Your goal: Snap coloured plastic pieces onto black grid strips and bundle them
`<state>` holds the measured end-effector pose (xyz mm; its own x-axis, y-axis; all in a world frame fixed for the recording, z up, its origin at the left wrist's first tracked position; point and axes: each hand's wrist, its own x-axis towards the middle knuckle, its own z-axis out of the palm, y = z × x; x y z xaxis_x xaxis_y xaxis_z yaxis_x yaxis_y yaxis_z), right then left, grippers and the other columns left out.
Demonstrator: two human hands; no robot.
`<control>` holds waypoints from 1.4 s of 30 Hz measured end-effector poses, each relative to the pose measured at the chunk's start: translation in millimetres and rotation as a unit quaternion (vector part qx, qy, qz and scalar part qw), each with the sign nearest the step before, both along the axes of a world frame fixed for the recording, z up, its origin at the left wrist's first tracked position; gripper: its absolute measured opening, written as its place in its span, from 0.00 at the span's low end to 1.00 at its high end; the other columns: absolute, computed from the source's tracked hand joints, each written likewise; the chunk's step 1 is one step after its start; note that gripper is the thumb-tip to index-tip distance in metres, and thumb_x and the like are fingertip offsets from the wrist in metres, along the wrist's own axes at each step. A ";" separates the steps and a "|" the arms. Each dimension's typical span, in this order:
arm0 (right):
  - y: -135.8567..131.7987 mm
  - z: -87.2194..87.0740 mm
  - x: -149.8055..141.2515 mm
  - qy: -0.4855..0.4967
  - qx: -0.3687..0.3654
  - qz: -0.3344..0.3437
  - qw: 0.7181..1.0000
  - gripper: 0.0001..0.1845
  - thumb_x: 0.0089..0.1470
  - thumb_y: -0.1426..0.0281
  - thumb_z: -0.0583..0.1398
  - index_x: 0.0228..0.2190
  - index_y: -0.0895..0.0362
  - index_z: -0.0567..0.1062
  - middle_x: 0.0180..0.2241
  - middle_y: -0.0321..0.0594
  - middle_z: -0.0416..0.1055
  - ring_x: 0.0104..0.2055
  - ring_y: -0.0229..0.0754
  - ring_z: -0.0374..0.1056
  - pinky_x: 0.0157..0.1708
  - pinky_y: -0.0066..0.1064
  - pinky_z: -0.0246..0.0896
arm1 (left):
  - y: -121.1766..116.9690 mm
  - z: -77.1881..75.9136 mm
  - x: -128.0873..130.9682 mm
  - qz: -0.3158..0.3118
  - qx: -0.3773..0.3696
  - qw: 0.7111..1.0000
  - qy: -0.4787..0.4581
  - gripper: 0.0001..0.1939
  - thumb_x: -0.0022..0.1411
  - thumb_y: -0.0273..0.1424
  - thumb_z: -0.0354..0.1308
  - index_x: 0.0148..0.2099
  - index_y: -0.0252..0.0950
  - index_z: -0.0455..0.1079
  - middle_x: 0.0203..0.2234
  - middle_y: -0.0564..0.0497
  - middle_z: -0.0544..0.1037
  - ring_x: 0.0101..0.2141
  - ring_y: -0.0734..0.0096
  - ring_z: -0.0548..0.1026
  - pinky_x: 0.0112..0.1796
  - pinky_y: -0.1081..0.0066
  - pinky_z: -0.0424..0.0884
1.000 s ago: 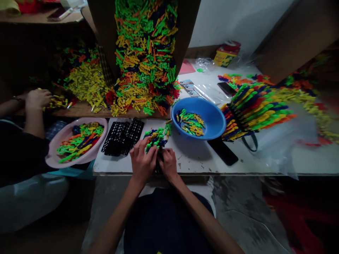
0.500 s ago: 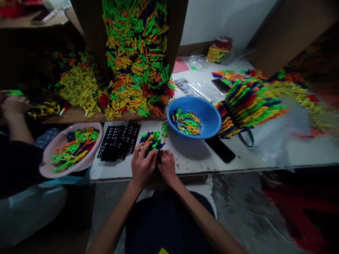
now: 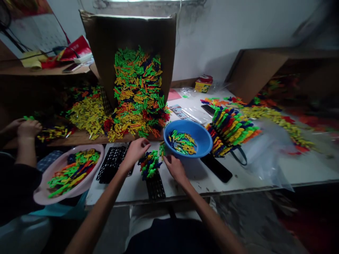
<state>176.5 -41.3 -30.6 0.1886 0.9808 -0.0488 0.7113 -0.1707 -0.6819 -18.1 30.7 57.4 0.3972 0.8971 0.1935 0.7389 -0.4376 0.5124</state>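
My left hand point(image 3: 137, 151) hovers over the table in front of the heaped plastic pieces, fingers loosely bent and apart, with nothing visible in them. Just right of it a cluster of green, blue and orange plastic pieces point(image 3: 150, 164) stands in a black perforated plastic grid point(image 3: 155, 187). My right hand point(image 3: 175, 168) is beside the blue basin point(image 3: 209, 139), its fingers stretched toward a few loose green and yellow pieces point(image 3: 162, 150) at the basin's left side. I see no piece held in it. More black grids point(image 3: 112, 164) lie under my left forearm.
A cardboard box point(image 3: 169, 53) spills colourful pieces onto a ledge. At right are a fuller grid of pieces point(image 3: 233, 128), a dark phone point(image 3: 217, 168) and a clear plastic bag point(image 3: 270, 158). Left, a pink basin point(image 3: 39, 192) sits near another person's hands point(image 3: 29, 128).
Both hands have come off the cluster and spread apart, the left up and leftward, the right toward the basin. The black grid beneath the pieces now shows. The head view has tilted up.
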 end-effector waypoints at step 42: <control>-55.9 -27.2 -10.7 0.209 0.126 0.144 0.959 0.10 0.55 0.68 0.58 0.39 0.54 0.77 0.40 0.42 0.77 0.43 0.45 0.72 0.47 0.34 0.65 | -159.7 -90.2 -18.2 0.320 0.046 0.907 -0.270 0.13 0.67 0.36 0.51 0.49 0.37 0.70 0.47 0.44 0.76 0.48 0.65 0.74 0.47 0.67 0.70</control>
<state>165.8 -97.2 -57.8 -0.0760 0.9800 0.1840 0.3599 0.1990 -0.9115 -36.2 -129.0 -32.7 -0.3732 0.8812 0.2902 0.5089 -0.0672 0.8582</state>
